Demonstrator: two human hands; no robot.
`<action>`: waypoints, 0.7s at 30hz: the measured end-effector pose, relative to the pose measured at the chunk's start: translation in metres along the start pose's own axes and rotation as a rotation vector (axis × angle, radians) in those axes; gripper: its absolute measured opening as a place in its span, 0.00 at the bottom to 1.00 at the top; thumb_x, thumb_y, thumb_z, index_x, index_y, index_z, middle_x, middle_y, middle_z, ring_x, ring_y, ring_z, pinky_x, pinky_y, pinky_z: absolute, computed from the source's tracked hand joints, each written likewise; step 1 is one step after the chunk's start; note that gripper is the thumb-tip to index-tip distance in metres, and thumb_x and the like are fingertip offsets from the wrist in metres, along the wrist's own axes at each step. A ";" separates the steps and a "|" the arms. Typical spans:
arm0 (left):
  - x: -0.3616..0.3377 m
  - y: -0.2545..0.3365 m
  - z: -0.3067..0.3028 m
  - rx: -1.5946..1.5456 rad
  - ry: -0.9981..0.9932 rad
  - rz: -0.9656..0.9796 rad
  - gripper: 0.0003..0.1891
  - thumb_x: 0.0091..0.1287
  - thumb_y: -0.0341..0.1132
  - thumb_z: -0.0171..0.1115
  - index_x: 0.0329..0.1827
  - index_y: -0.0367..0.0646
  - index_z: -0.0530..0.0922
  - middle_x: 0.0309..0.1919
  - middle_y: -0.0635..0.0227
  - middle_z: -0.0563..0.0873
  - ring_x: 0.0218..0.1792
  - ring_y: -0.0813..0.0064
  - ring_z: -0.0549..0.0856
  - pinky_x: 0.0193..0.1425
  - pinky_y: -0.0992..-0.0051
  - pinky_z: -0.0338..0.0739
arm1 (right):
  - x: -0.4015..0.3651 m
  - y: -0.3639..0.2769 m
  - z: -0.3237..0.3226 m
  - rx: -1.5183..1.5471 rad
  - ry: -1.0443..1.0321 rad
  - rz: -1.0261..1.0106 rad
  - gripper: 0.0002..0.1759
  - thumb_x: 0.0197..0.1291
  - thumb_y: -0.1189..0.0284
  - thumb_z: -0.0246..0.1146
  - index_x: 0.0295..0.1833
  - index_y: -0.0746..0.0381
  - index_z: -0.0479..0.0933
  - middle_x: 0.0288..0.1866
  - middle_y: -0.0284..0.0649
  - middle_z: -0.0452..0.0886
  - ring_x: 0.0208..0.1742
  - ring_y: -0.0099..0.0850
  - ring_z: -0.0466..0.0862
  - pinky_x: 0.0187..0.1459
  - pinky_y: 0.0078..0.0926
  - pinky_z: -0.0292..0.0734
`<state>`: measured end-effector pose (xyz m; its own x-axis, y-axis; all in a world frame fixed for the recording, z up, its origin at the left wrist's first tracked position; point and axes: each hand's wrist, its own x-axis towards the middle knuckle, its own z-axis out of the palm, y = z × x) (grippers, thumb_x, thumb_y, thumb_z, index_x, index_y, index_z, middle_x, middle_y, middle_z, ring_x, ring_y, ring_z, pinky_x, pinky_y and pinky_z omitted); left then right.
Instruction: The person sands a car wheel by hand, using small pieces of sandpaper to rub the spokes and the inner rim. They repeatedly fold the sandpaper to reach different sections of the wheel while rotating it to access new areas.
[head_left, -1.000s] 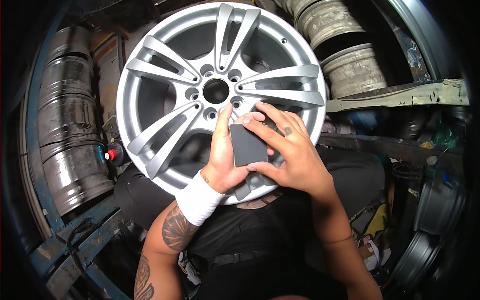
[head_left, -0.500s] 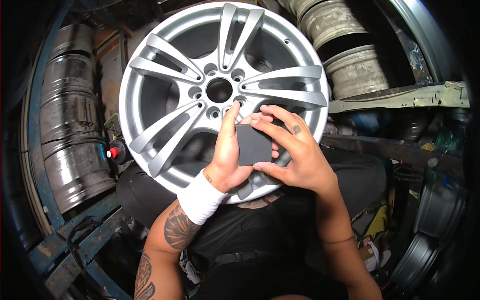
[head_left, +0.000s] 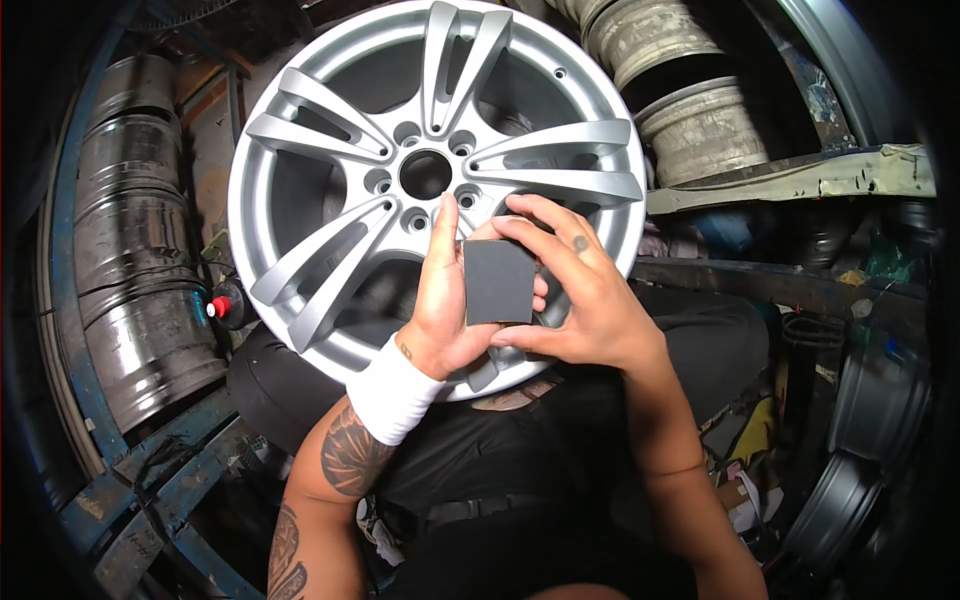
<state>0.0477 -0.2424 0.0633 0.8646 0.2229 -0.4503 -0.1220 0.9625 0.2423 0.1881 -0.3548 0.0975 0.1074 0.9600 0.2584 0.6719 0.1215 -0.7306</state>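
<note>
A flat, dark grey square piece that looks like folded sandpaper (head_left: 499, 282) is held up between my two hands. My left hand (head_left: 441, 300), with a white band on the wrist, is closed around it from the left. Its thumb points up and its fingers pass behind the piece. My right hand (head_left: 590, 300) grips the same piece from the right, thumb at the lower edge and fingertips at the upper corner. Behind and beneath the hands, a silver alloy wheel rim (head_left: 264, 300) with paired spokes rests over my lap. The hands hide part of its lower spokes.
Stacked metal rims (head_left: 140, 240) stand at the left beside a blue metal frame (head_left: 110, 500). A dark bottle with a red cap (head_left: 219, 307) is near the rim's left edge. More rims (head_left: 700, 130) sit on a rack at upper right, others (head_left: 835, 510) at lower right.
The whole view has shifted slightly, so the rim and hands appear a little further left and higher. Both hands keep their hold on the sandpaper, which now looks more upright.
</note>
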 end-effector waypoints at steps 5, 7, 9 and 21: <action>0.002 -0.007 -0.010 0.035 -0.019 0.016 0.43 0.77 0.77 0.32 0.62 0.46 0.77 0.46 0.62 0.86 0.41 0.65 0.88 0.46 0.65 0.86 | 0.004 -0.009 0.005 -0.172 0.003 -0.047 0.43 0.43 0.56 0.86 0.67 0.57 0.82 0.76 0.50 0.72 0.70 0.50 0.76 0.69 0.46 0.72; 0.002 -0.007 -0.011 0.067 -0.037 0.018 0.45 0.76 0.78 0.29 0.63 0.46 0.77 0.47 0.62 0.86 0.44 0.65 0.88 0.47 0.65 0.85 | 0.002 -0.005 0.006 -0.166 0.006 -0.052 0.42 0.43 0.57 0.85 0.67 0.56 0.83 0.76 0.50 0.72 0.70 0.50 0.75 0.69 0.47 0.72; 0.003 -0.007 -0.011 0.103 -0.078 0.015 0.46 0.76 0.79 0.28 0.64 0.45 0.77 0.47 0.62 0.85 0.45 0.66 0.87 0.47 0.66 0.85 | 0.002 -0.003 0.004 -0.167 -0.006 -0.063 0.40 0.44 0.57 0.85 0.66 0.54 0.83 0.76 0.49 0.72 0.70 0.51 0.75 0.70 0.48 0.71; 0.000 -0.010 0.001 0.113 0.006 -0.045 0.48 0.75 0.80 0.26 0.65 0.44 0.76 0.47 0.64 0.85 0.47 0.71 0.86 0.43 0.70 0.83 | 0.002 -0.008 -0.002 -0.199 -0.081 -0.078 0.33 0.46 0.58 0.83 0.59 0.53 0.84 0.74 0.46 0.74 0.70 0.48 0.78 0.74 0.58 0.65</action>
<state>0.0494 -0.2519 0.0620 0.8649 0.1808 -0.4682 -0.0269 0.9482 0.3165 0.1839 -0.3541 0.1053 -0.0044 0.9678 0.2517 0.8081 0.1517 -0.5692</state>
